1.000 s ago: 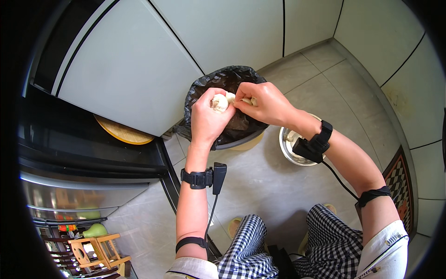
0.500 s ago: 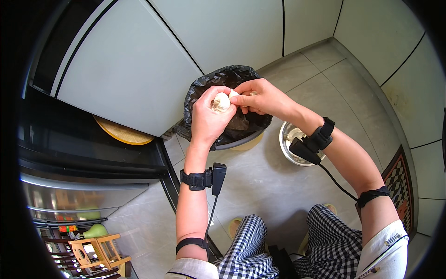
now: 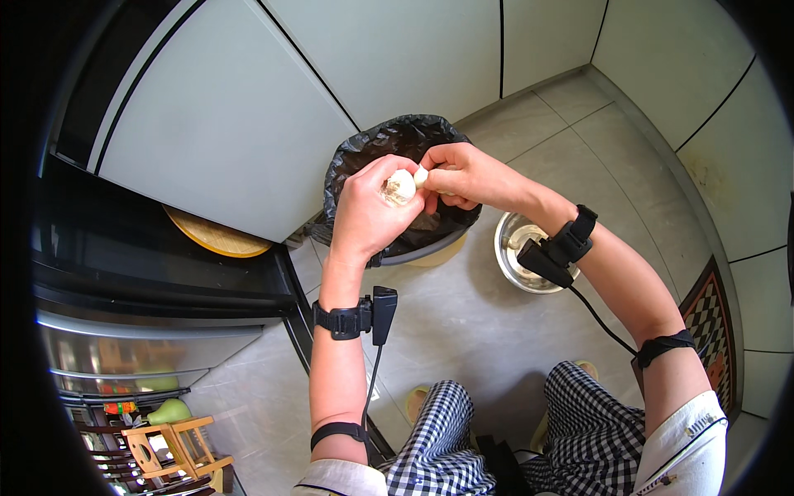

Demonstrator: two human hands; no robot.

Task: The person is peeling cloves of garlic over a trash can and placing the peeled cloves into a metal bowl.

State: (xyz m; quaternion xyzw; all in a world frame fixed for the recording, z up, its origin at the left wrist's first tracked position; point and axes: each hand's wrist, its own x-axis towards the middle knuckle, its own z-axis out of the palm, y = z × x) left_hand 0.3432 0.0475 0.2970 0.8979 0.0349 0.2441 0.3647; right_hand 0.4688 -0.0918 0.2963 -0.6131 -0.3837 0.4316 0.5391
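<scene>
My left hand [image 3: 370, 208] is closed around a garlic bulb [image 3: 399, 188], whose pale top and root end show between the thumb and fingers. Just right of it, my right hand [image 3: 463, 176] pinches a white garlic clove [image 3: 420, 177] between thumb and forefinger; its other fingers are curled. The clove is right beside the bulb, near my left fingertips. Both hands are above a trash bin [image 3: 430, 250] lined with a black plastic bag [image 3: 354, 150]. What lies deep in the bag is mostly hidden by my hands.
A metal bowl [image 3: 501, 248] with pale pieces in it stands on the floor tiles, partly under my right forearm. Light cabinet doors [image 3: 223, 107] rise behind the bin. A round wooden board [image 3: 217, 235] is at left, a patterned mat [image 3: 711, 331] at right.
The clove in my right fingers shows more fully now, at the edge of the bulb. Both hands have stayed over the bin, the left shifting slightly.
</scene>
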